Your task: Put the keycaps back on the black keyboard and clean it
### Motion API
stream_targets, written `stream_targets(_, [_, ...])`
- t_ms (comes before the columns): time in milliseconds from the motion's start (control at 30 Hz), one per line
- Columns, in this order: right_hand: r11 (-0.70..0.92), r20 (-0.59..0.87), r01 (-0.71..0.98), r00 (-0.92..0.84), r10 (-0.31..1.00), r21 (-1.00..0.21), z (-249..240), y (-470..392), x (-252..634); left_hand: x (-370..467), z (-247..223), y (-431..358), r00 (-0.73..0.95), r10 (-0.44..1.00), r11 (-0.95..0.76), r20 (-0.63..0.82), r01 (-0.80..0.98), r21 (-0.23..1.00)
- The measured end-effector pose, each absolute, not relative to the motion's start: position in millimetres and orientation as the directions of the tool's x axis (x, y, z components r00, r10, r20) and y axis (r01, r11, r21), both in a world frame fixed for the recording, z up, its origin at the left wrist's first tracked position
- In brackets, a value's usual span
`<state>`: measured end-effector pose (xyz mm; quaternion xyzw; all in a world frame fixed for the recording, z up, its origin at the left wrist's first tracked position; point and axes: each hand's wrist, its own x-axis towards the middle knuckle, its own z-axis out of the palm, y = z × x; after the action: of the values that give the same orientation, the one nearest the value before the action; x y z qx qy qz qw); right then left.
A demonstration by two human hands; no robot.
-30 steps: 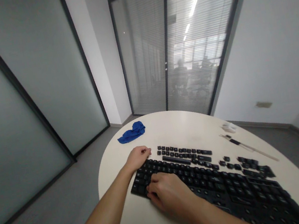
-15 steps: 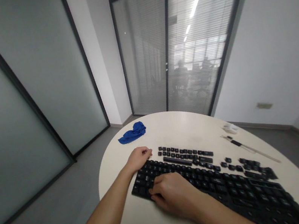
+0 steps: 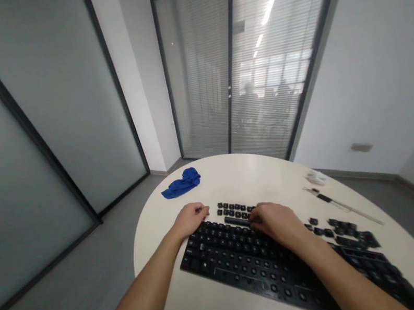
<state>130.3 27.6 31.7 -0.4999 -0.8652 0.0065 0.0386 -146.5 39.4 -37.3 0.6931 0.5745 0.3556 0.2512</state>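
A black keyboard lies slantwise on the round table, its near rows without keycaps. Beyond its far edge sit rows of loose keycaps and the long spacebar. My left hand rests by the keyboard's far left corner, fingers curled together; whether anything is between them is hidden. Over the right end of the spacebar, my right hand has its fingertips pinched together at the loose caps. What they hold, if anything, cannot be made out.
A blue cloth lies at the table's far left. On the right are more loose keycaps, a thin tool with a black grip and a small clear bag. The table's rounded edge runs past my left forearm.
My right hand has moved from the keyboard's near left part up and to the right, onto the loose keycaps, uncovering the bare key positions. My left hand has stayed in place.
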Motion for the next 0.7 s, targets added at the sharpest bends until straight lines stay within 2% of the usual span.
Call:
stream_targets(467, [0.470,-0.019,0.882,-0.471,0.882,-0.035,27.6,33.1,130.3,-146.8,-37.9,39.6,0.089,0.975,-0.215,0.204,0.610,0.762])
stream_targets(700, [0.481,0.060,0.877,-0.479,0.876,-0.022,40.9,26.0,130.1,-147.5,-38.1,40.7,0.087,0.974,-0.217,0.209,0.609,0.763])
